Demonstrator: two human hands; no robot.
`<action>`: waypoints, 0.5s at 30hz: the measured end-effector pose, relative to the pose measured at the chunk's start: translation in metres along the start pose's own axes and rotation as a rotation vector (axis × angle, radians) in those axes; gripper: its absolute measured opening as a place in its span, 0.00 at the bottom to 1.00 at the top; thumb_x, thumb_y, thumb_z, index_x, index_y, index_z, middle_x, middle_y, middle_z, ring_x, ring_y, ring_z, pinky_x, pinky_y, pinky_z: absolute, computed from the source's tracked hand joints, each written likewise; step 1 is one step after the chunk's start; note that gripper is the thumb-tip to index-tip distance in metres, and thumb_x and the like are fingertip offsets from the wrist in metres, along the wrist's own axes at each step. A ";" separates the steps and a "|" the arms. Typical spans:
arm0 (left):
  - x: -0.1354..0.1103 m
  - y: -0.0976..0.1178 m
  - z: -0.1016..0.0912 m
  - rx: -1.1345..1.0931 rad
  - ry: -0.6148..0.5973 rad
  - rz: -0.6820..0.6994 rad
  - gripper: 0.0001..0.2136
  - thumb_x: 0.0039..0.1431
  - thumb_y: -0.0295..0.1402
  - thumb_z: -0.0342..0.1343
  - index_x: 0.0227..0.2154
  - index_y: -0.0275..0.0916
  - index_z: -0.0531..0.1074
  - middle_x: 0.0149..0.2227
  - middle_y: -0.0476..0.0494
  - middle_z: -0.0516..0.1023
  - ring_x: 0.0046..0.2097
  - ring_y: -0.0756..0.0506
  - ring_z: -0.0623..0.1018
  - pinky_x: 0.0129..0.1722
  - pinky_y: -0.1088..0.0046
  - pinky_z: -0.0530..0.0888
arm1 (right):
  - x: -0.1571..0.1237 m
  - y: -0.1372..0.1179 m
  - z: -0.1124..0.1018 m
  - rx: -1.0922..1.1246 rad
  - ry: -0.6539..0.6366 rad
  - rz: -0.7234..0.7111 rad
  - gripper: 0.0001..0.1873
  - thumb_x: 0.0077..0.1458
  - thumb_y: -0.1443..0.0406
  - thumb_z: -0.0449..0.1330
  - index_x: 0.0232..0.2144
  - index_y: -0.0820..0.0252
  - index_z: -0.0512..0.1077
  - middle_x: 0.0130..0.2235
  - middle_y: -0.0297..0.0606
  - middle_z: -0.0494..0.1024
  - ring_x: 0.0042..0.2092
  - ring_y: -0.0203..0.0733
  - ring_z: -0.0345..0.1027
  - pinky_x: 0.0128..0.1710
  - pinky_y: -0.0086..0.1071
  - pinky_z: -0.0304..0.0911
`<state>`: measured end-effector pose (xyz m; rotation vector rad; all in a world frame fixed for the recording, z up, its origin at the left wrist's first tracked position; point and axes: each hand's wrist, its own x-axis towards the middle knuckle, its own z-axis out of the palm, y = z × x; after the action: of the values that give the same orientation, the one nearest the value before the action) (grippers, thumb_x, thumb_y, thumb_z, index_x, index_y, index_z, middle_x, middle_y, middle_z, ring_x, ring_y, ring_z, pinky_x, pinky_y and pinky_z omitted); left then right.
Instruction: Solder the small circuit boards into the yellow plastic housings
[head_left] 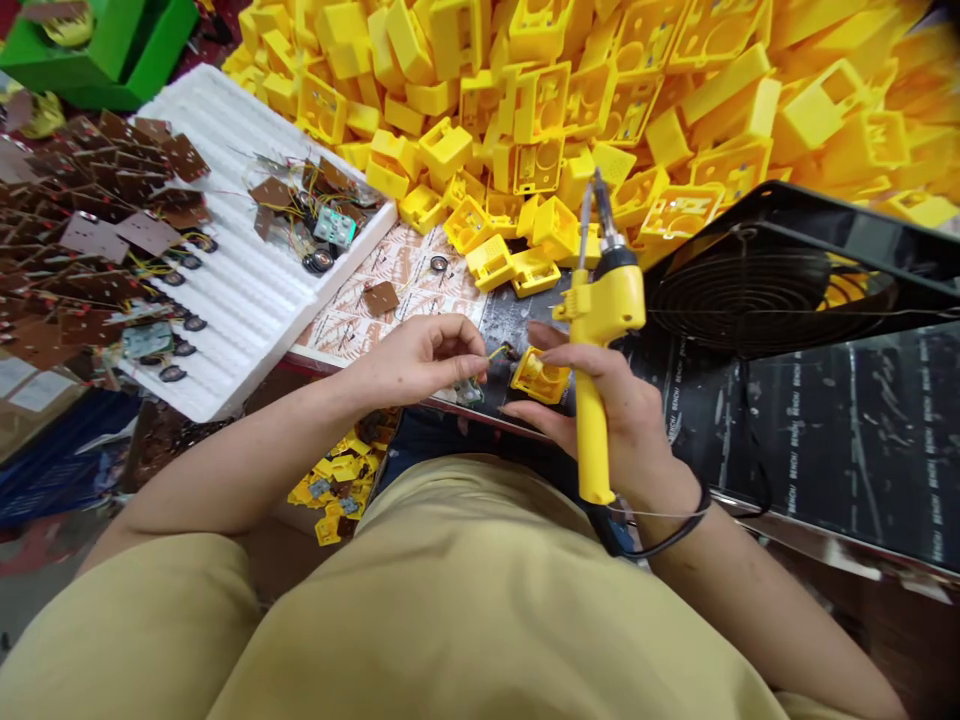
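L hand (452, 355) pinches yellow wire (497, 352), prob. to steady it; R hand (619, 395) clasps yellow casing (541, 377) over black bench (731, 435), soldering gun (600, 310) across same hand, tip away, prob. to stay handy

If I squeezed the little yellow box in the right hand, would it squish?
Probably not: the yellow box looks like stiff plastic with straight walls. It's likely light for its size, since it's open and hollow. Its flat sides suggest it wouldn't roll easily.
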<state>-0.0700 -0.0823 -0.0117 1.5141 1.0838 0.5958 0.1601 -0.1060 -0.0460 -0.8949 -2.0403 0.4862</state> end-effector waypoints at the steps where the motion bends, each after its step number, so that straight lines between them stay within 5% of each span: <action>1: -0.001 -0.001 0.002 -0.028 -0.002 0.011 0.11 0.57 0.40 0.60 0.30 0.38 0.67 0.29 0.47 0.77 0.31 0.51 0.77 0.32 0.75 0.73 | 0.004 -0.003 0.004 0.045 0.033 0.019 0.24 0.54 0.64 0.70 0.49 0.53 0.65 0.51 0.42 0.79 0.50 0.44 0.77 0.51 0.37 0.74; 5: -0.003 -0.007 0.009 -0.183 0.056 0.038 0.13 0.56 0.39 0.63 0.37 0.38 0.68 0.30 0.47 0.79 0.33 0.50 0.80 0.35 0.75 0.75 | 0.011 -0.009 0.019 0.100 0.123 0.063 0.15 0.59 0.69 0.64 0.45 0.53 0.65 0.40 0.33 0.81 0.39 0.36 0.79 0.41 0.28 0.75; 10: -0.004 -0.014 0.013 -0.348 0.059 0.105 0.11 0.57 0.36 0.63 0.38 0.36 0.72 0.28 0.49 0.78 0.32 0.51 0.79 0.35 0.77 0.75 | 0.011 -0.007 0.023 0.063 0.103 0.050 0.15 0.59 0.68 0.65 0.46 0.53 0.66 0.40 0.33 0.81 0.39 0.36 0.79 0.40 0.27 0.75; 15: 0.000 -0.015 0.005 -0.061 0.118 0.123 0.06 0.58 0.33 0.59 0.33 0.35 0.75 0.28 0.48 0.78 0.30 0.51 0.77 0.33 0.75 0.73 | 0.010 -0.010 0.007 -0.053 0.171 0.007 0.12 0.55 0.71 0.67 0.41 0.53 0.72 0.37 0.31 0.82 0.35 0.36 0.78 0.39 0.27 0.75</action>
<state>-0.0706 -0.0853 -0.0273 1.5159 1.0568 0.8050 0.1460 -0.1054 -0.0383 -0.9432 -1.9022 0.3486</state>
